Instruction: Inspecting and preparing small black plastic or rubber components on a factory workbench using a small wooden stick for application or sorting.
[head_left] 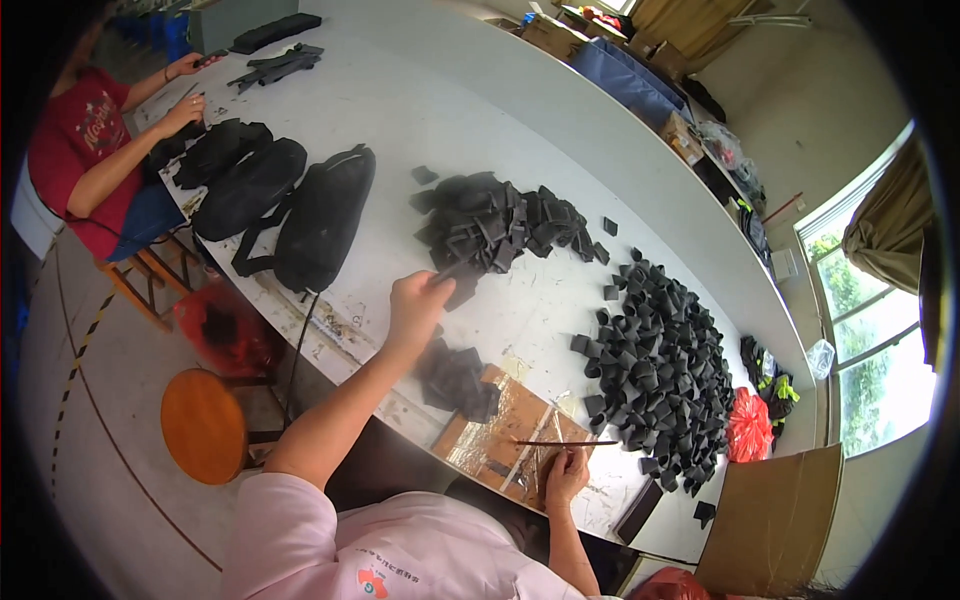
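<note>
My left hand [418, 308] reaches out over the white table, fingers pinched at a small black fabric piece [462, 287] beside a loose pile of flat black pieces [480, 225]. Motion blurs that piece somewhat. Close to the table's near edge, my right hand [567, 480] is closed around a thin dark stick [570, 443], which lies crosswise above a brown board [485, 440] with clear tape on it. A smaller stack of black pieces [458, 382] overlaps the board's left corner. Right of the board spreads a big heap of folded black loops [665, 370].
Black bags [325, 220] lie to the left on the table. Beyond them a co-worker in a red shirt [95, 150] handles dark pieces. A red plastic bag [750, 425] and a cardboard sheet [775, 515] stand at right. A round stool [203, 427] is on the floor at left.
</note>
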